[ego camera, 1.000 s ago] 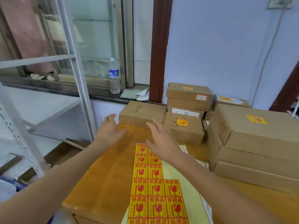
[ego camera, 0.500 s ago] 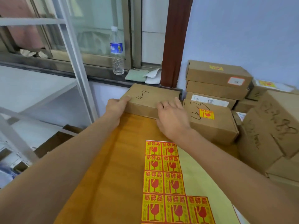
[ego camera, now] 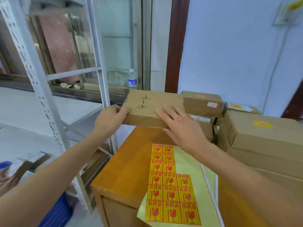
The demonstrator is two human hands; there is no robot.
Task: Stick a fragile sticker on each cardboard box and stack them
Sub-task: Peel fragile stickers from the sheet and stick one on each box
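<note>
A flat cardboard box [ego camera: 152, 104] marked "4-4", with no sticker on its top, is held up above the far edge of the wooden table [ego camera: 129, 171]. My left hand [ego camera: 111, 117] grips its left end, thumb on top. My right hand [ego camera: 182, 126] lies on its top right part with fingers straight; the thumb is hidden. A sheet of yellow and red fragile stickers [ego camera: 170, 185] lies flat on the table below my right arm.
Stickered boxes are stacked at the back [ego camera: 203, 102] and in a larger pile at the right [ego camera: 265, 138]. A metal shelf frame [ego camera: 41, 89] stands at the left. A water bottle [ego camera: 132, 79] is on the window sill. Blue items lie on the floor at lower left.
Both hands reached the "4-4" box, took hold of it and lifted it off the table's far edge. The camera view tilted upward.
</note>
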